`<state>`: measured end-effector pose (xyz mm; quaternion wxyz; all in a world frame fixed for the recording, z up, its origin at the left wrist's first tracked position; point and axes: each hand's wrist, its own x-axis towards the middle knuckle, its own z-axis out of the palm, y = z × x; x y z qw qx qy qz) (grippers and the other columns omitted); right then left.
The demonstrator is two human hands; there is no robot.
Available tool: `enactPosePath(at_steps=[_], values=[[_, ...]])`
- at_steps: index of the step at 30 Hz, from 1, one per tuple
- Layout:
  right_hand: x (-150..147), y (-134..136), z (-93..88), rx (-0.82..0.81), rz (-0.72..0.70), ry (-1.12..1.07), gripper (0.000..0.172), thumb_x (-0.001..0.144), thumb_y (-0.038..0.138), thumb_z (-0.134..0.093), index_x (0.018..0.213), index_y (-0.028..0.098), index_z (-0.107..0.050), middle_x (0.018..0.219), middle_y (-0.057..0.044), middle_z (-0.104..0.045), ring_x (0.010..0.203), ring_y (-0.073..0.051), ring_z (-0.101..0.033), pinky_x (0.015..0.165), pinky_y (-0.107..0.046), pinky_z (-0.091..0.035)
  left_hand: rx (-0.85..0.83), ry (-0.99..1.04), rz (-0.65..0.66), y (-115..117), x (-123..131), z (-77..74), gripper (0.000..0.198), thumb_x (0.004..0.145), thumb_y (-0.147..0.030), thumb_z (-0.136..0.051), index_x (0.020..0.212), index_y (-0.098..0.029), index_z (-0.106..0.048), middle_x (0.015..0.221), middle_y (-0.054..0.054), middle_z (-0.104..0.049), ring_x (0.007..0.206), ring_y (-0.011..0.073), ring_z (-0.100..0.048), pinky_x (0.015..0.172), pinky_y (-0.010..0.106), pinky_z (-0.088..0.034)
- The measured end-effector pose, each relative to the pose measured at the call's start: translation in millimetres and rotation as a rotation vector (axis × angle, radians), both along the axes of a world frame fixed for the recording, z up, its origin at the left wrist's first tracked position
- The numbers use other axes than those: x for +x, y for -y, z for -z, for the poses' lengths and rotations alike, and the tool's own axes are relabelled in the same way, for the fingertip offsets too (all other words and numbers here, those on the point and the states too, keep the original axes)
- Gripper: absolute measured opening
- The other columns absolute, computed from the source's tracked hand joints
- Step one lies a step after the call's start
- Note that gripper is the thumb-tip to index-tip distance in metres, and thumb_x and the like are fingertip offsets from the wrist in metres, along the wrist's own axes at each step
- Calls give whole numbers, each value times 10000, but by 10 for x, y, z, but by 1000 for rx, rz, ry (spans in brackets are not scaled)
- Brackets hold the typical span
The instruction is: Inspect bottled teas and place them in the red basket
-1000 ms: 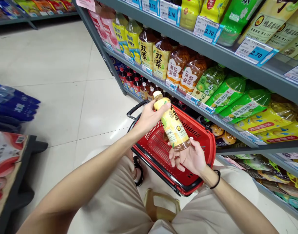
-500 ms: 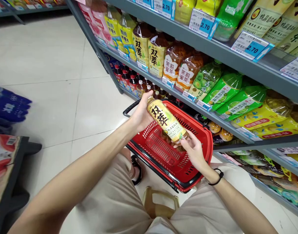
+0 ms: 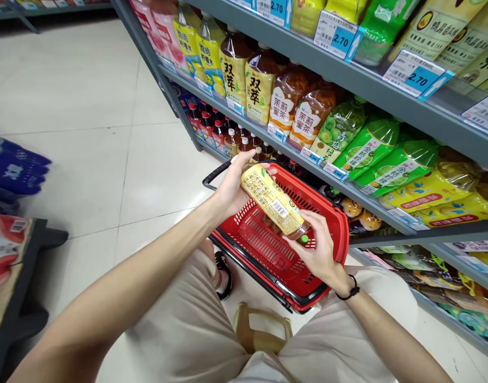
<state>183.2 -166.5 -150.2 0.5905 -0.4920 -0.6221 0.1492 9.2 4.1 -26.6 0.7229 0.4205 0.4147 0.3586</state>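
A bottle of brown tea [image 3: 271, 199] with a yellow label is held tilted above a red shopping basket [image 3: 339, 223]. The side of its label with small print and a barcode faces me. My left hand [image 3: 235, 183] is closed round its upper end, hiding the neck. At the base end, my right hand [image 3: 318, 247] grips with thumb and fingers on opposite sides. Beneath the held bottle, partly hidden, a green cap [image 3: 304, 239] and some brown bottle surface show inside the basket.
A grey shelf [image 3: 371, 80] with rows of drink bottles and price tags rises ahead and to the right. The basket's black handle [image 3: 209, 181] sticks out left. A cream stool [image 3: 244, 330] is between my legs. Blue packs [image 3: 18, 165] and a dark pallet [image 3: 39, 266] are at left.
The bottle has been rolled about its length, so the large-lettered front has given way to the barcode side. My right hand's fingers have shifted round the base; the green cap now shows.
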Motion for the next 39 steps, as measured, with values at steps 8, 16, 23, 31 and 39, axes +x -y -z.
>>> enactPosePath(at_steps=[8, 16, 23, 31, 39], values=[[-249, 7, 27, -206, -105, -312, 739, 840, 271, -868, 1468, 246, -479, 1437, -150, -591, 1324, -288, -619, 1127, -481, -548, 33, 57, -14, 92, 20, -6, 322, 785, -468, -754, 809, -148, -725, 870, 89, -781, 763, 210, -737, 767, 341, -623], [-297, -22, -163, -682, -511, -996, 498, 860, 372, -823, 1301, 226, -645, 1360, -88, -702, 1189, -276, -704, 1064, -467, -582, 47, 12, -24, 103, 40, 26, 346, 817, -496, -710, 828, -150, -713, 886, 97, -779, 748, 205, -721, 752, 343, -592], [-248, 7, -235, -640, -613, -1202, 399, 959, 412, -566, 1242, 167, -703, 1170, -133, -778, 1000, -318, -756, 939, -531, -610, 65, 142, 149, 136, 7, 2, 675, 872, -721, -530, 1096, -122, -747, 1183, 169, -782, 1074, 317, -740, 920, 408, -595], [-251, 43, -93, -495, -350, -819, 511, 977, 435, -694, 1437, 233, -602, 1563, -109, -594, 1406, -313, -605, 1197, -544, -502, 15, 222, 110, 81, -11, -8, 787, 873, -777, -466, 1169, -120, -782, 1210, 172, -781, 1114, 314, -737, 973, 422, -596], [-210, 48, 98, -219, -223, -399, 687, 982, 290, -729, 1608, 257, -448, 1605, -153, -527, 1447, -300, -576, 1214, -499, -505, -19, 244, 38, 69, -42, -28, 749, 851, -775, -482, 1065, -127, -790, 1087, 182, -803, 1057, 313, -763, 921, 420, -621]])
